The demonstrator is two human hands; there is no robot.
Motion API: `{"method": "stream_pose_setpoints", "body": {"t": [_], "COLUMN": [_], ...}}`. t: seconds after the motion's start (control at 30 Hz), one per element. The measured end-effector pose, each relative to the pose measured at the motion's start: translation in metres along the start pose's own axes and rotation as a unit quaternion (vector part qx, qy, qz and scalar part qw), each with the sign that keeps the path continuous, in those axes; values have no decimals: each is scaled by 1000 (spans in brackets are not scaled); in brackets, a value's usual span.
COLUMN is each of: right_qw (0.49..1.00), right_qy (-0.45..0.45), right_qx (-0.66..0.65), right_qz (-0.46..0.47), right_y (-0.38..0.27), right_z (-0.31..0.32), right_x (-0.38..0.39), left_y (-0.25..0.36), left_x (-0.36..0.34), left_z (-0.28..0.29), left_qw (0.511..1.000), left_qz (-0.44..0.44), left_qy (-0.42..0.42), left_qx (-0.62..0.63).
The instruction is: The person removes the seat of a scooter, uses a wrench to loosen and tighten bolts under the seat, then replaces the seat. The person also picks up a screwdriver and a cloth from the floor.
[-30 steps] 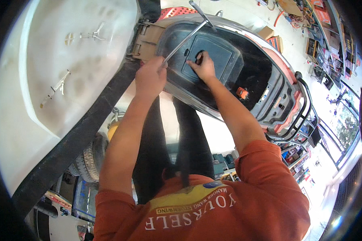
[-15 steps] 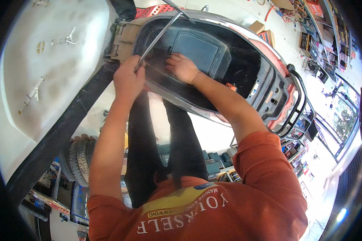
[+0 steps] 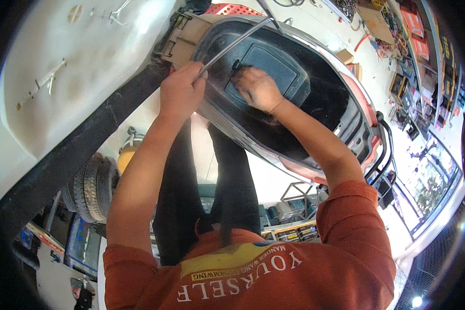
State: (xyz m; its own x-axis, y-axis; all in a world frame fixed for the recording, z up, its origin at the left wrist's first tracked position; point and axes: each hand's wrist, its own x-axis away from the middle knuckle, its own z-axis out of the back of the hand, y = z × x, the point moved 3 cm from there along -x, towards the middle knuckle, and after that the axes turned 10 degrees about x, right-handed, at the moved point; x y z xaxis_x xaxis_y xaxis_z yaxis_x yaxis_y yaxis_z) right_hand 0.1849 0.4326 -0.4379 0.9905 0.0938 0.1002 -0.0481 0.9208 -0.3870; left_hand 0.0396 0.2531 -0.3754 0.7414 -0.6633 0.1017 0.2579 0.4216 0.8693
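Note:
My left hand (image 3: pixel 183 90) is closed round the lower end of a T-handle wrench (image 3: pixel 232 46). Its long metal shaft slants up to the right, and the crossbar is over the far rim of a scooter's black underseat storage tub (image 3: pixel 217 44). Inside that tub is a dark rectangular cover (image 3: pixel 268 59) with a small black latch at its left edge. Above the cover's near left corner is my right hand (image 3: pixel 258 90), with its fingers bent and smeared by motion. Whether they hold anything is hidden.
The raised seat's pale underside (image 3: pixel 72 67) and black edge fill the left. A black rear rack (image 3: pixel 385 150) bends round the scooter's right end. Tyres (image 3: pixel 93 188) stand at lower left. Cartons, cables and stocked shelves line the upper right.
The view has shifted, so the scooter sits farther right. My right hand has moved from the tub's left part toward the cover, fingers more bent. My left hand still grips the wrench.

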Motion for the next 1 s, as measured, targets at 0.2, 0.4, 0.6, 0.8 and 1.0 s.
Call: {"method": "stream_pose_setpoints", "body": {"t": [0.2, 0.4, 0.6, 0.8, 1.0], "right_qw": [993, 993, 992, 985, 989], "right_qy": [-5, -37, -3, -55, -61], "right_qx": [114, 109, 126, 91, 67], "right_qz": [-16, -3, 19, 137, 119], "right_y": [47, 51, 50, 7, 0], "right_z": [0, -1, -1, -6, -29], "right_x": [-36, -28, -14, 7, 6], "left_y": [3, 0, 1, 0, 5], "left_x": [0, 2, 3, 5, 2], "left_z": [-1, 1, 0, -3, -2], "left_qw": [1000, 999, 1000, 1000, 999], "left_qz": [13, 33, 16, 22, 8], "left_qy": [-16, -23, -13, 9, 16], "left_qx": [-20, -11, -5, -15, -33]}}
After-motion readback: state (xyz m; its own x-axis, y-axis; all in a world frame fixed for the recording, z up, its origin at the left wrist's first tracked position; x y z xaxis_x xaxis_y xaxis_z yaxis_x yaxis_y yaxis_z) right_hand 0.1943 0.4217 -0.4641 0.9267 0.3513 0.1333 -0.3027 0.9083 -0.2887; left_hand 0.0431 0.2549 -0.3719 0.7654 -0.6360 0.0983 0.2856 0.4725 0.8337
